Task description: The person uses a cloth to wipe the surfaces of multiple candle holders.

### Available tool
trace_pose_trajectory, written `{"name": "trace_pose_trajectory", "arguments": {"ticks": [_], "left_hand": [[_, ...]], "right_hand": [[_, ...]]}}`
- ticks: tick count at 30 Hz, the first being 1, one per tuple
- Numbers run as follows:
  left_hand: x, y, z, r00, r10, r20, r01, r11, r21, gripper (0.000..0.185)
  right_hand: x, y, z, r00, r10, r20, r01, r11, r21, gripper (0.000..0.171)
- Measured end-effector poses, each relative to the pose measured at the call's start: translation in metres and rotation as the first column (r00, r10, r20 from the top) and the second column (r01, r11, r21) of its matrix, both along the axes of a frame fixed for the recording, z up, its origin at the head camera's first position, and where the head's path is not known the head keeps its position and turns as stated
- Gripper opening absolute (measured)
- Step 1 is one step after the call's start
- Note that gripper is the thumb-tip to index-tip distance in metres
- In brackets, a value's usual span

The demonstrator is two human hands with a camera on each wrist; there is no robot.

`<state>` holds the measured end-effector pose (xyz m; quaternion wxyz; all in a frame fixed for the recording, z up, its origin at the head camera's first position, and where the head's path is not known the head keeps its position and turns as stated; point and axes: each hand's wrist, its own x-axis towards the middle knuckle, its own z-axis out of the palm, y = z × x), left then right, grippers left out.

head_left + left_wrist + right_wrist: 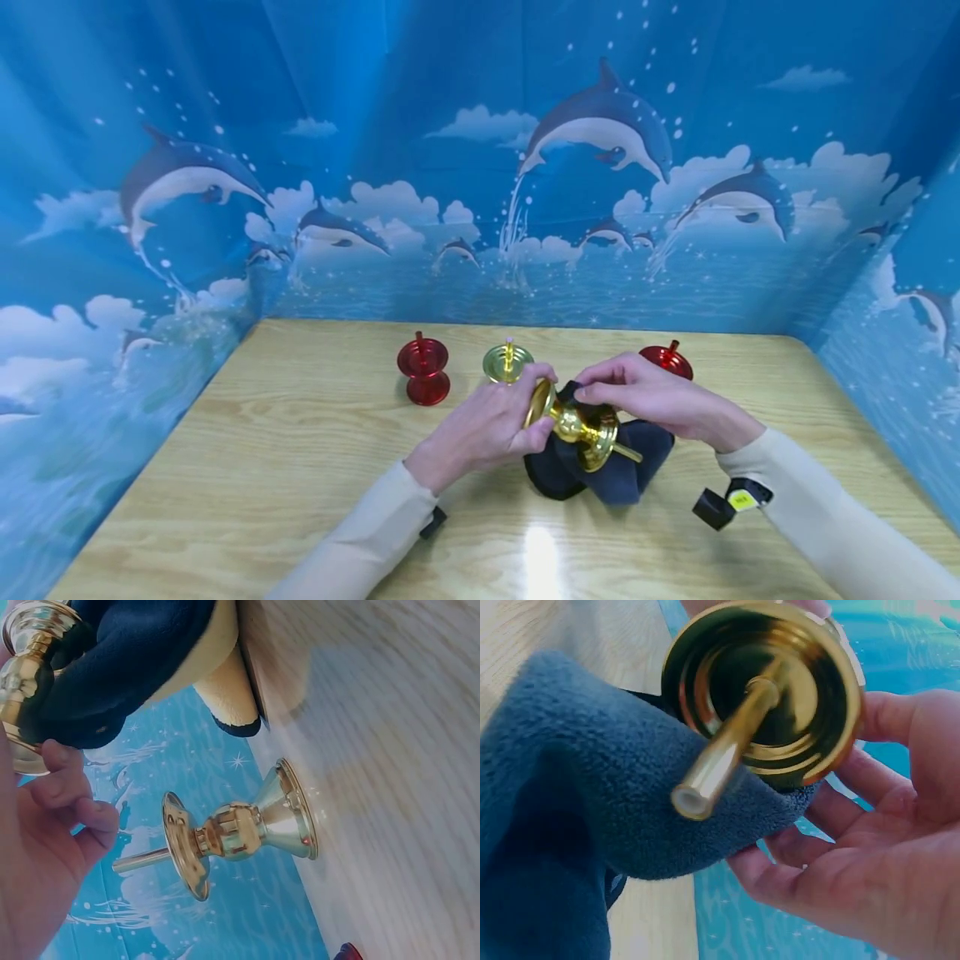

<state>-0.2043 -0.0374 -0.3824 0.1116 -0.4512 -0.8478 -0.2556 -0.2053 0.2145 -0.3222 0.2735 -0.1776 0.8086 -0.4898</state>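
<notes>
A gold candle holder point(572, 425) is tilted sideways between the two hands, its thin rod pointing down to the right. My left hand point(480, 421) grips it by the round base. With curled fingers, my right hand point(663, 396) pinches a dark blue cloth point(618, 471) against the holder's middle. In the right wrist view, the fluffy cloth point(630, 765) wraps under the shiny dish point(825, 697) and hangs down. The left wrist view shows the cloth point(142, 667) bunched around the stem.
Behind the hands stand a red candle holder point(423, 367) at left, another gold one point(507, 362) in the middle and a second red one point(667, 360), partly hidden by my right hand. A dolphin-print curtain point(480, 167) borders the wooden table point(300, 450).
</notes>
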Motion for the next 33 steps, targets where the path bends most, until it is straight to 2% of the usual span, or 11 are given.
{"name": "trace_pose_trajectory", "arguments": {"ticks": [5,9,12,15,20,23,26,30,31,33], "left_hand": [[-0.001,-0.004,-0.002,0.991,0.026,0.135,-0.028,1.0,0.011,0.051],[-0.001,-0.005,-0.003,0.978,0.01,0.208,-0.023,0.998,0.061,0.061],[-0.001,-0.004,-0.004,0.966,-0.021,0.258,-0.009,0.993,0.116,0.072],[-0.001,-0.005,-0.003,0.952,-0.04,0.303,-0.011,0.987,0.163,0.073],[-0.002,-0.007,-0.003,0.944,0.0,0.329,-0.074,0.974,0.212,0.07],[-0.002,-0.008,-0.002,0.949,0.038,0.313,-0.117,0.964,0.237,0.07],[-0.001,-0.007,-0.002,0.957,0.064,0.281,-0.139,0.958,0.253,0.069],[0.0,-0.004,-0.002,0.96,0.082,0.267,-0.157,0.949,0.275,0.07],[0.0,-0.004,-0.002,0.96,0.085,0.266,-0.162,0.946,0.28,0.068],[0.0,-0.002,-0.003,0.957,0.084,0.279,-0.167,0.942,0.292,0.063]], "right_hand": [[0.009,0.009,0.003,0.993,-0.028,-0.116,0.028,1.0,-0.002,0.034],[0.014,0.018,-0.001,0.978,-0.107,-0.18,0.104,0.994,-0.023,0.037],[0.017,0.026,-0.005,0.962,-0.205,-0.182,0.202,0.979,-0.032,0.043],[0.021,0.033,-0.009,0.947,-0.28,-0.159,0.277,0.96,-0.04,0.052],[0.025,0.043,-0.014,0.927,-0.358,-0.113,0.346,0.932,-0.113,0.058],[0.026,0.047,-0.016,0.924,-0.371,-0.091,0.355,0.922,-0.153,0.057],[0.027,0.052,-0.019,0.938,-0.343,-0.052,0.322,0.917,-0.233,0.05],[0.027,0.055,-0.023,0.961,-0.271,0.065,0.272,0.868,-0.416,0.031],[0.027,0.055,-0.023,0.963,-0.26,0.076,0.266,0.862,-0.431,0.029],[0.028,0.053,-0.023,0.96,-0.269,0.071,0.275,0.873,-0.403,0.026]]}}
